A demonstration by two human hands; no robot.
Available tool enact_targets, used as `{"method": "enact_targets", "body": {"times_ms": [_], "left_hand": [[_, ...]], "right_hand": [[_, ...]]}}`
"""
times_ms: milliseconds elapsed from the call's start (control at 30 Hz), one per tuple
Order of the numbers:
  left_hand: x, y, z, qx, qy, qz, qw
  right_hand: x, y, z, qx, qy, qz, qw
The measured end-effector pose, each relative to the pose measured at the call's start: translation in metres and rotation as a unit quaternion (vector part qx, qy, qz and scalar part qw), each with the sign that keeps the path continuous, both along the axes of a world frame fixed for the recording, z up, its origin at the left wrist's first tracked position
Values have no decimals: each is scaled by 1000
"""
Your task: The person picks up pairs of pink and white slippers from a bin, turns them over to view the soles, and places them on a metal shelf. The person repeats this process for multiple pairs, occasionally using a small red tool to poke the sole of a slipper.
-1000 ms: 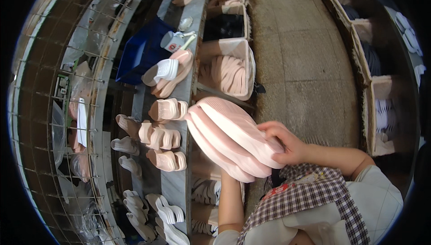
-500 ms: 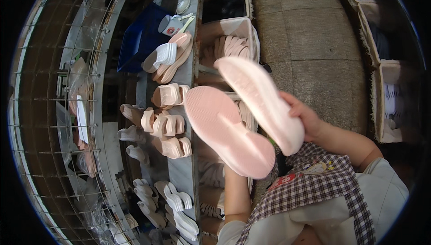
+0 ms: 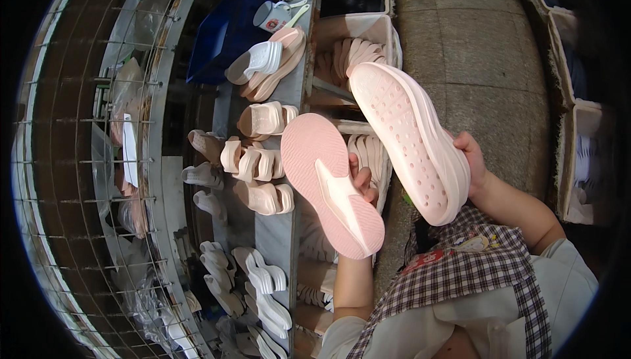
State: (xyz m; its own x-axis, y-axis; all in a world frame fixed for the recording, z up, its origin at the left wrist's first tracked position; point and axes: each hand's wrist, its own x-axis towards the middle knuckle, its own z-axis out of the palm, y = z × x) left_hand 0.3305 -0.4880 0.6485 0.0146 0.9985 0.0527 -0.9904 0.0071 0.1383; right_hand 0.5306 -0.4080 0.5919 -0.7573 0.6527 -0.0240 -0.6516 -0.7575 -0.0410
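A pink shoe sole is held in my left hand, its ribbed tread and white middle strip facing up. The curled fingers show at its inner edge; the thumb is hidden behind it. In my right hand is a second, paler pink shoe sole, gripped at its outer side. Its inner face, dotted with small holes, is turned toward me. The two soles are tilted side by side and slightly apart, above the bench edge and the floor.
On the grey bench at left lie stacks of beige soles and white soles. A blue crate and a white mug stand farther back. Bins of soles line the bench's right side; wire mesh runs far left.
My right hand has turned its sole from edge-on to show the holed inner face. The left sole has swung more upright, bringing my left fingers into sight.
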Motion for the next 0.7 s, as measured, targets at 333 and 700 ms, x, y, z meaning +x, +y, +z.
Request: {"method": "enact_targets", "body": {"times_ms": [333,700], "left_hand": [[-16,2,9,-236,495,-26,836],[-103,62,-12,-173,845,354,362]], "right_hand": [[-30,8,-19,133,-162,108,972],[-49,47,-56,102,-134,177,970]]}}
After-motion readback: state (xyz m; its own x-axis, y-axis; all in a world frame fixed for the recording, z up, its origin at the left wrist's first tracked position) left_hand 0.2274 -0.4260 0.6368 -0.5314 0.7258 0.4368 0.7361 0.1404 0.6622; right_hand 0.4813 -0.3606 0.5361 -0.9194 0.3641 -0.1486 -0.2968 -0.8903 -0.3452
